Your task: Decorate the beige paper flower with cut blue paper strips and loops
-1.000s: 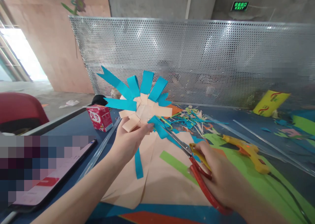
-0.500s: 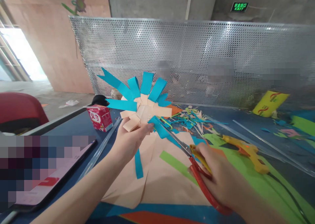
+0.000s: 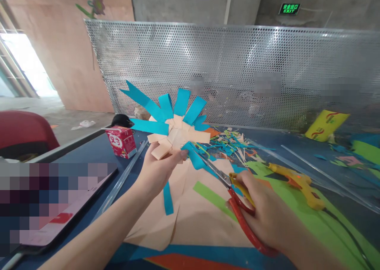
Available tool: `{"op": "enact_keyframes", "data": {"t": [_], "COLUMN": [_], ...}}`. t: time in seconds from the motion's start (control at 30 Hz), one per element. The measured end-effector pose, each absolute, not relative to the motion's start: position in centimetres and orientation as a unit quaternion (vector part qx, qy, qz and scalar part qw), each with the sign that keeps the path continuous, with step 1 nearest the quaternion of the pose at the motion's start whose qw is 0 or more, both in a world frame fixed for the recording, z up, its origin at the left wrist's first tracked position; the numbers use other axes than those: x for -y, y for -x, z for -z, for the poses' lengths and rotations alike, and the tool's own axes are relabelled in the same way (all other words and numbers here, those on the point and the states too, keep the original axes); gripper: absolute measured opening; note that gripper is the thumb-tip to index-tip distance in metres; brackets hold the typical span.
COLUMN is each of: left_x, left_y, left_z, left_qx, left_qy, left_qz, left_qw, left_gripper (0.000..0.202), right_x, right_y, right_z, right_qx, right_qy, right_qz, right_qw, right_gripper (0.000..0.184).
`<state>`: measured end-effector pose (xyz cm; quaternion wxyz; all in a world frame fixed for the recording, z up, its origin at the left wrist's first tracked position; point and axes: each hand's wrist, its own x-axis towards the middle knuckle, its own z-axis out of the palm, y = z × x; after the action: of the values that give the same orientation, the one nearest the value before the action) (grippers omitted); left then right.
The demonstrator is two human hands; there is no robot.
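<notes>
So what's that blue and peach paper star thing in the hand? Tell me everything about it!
The paper star is made of flat paper strips, peach in the middle and bright blue at the tips, fanning out like rays. One long blue strip hangs down below it. The left hand pinches its lower edge and holds it up above the table. The scissors, gripped by the right hand, touch a blue strip on its right side.

Blue-and-peach paper flower (image 3: 175,125) held upright; red scissors (image 3: 234,200) at its blue strip.
</notes>
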<state>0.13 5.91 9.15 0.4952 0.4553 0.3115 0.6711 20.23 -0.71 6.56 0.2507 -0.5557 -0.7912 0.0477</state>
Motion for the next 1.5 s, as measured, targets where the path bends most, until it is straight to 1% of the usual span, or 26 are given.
{"op": "enact_keyframes", "data": {"t": [0.27,0.5,0.7,0.93,1.13,1.3,1.4,1.5], "left_x": [-6.0,-5.9,-5.9,-6.0,-6.0,-6.1,-6.1,-6.3], "left_y": [-0.2,-0.2,-0.1,0.0,-0.2,-0.1,0.1,0.2], "left_z": [-9.0,-9.1,-8.7,-8.4,-8.3,-8.2,-8.0,-7.7], "left_qx": [-0.321,-0.318,-0.334,-0.331,-0.308,-0.309,-0.33,-0.37], "left_qy": [-0.444,-0.448,-0.455,-0.474,-0.468,-0.468,-0.473,-0.481], "left_qz": [-0.675,-0.668,-0.659,-0.647,-0.644,-0.643,-0.636,-0.621], "left_qw": [0.494,0.503,0.496,0.498,0.52,0.521,0.513,0.496], "left_gripper": [0.026,0.024,0.027,0.025,0.024,0.027,0.026,0.025], "right_x": [0.8,0.8,0.8,0.8,0.6,0.7,0.6,0.6], "right_y": [-20.1,-20.2,-20.1,-20.0,-20.2,-20.2,-20.2,-20.3], "right_z": [-6.3,-6.2,-6.2,-6.3,-6.1,-6.1,-6.2,-6.2], "right_qx": [0.788,0.798,0.782,0.783,0.806,0.808,0.799,0.798], "right_qy": [0.559,0.543,0.562,0.566,0.545,0.543,0.554,0.555], "right_qz": [-0.044,0.008,-0.019,-0.036,0.019,0.009,-0.009,0.002], "right_qw": [0.256,0.262,0.268,0.258,0.231,0.229,0.234,0.236], "right_gripper": [0.022,0.023,0.023,0.022,0.023,0.022,0.023,0.024]}}
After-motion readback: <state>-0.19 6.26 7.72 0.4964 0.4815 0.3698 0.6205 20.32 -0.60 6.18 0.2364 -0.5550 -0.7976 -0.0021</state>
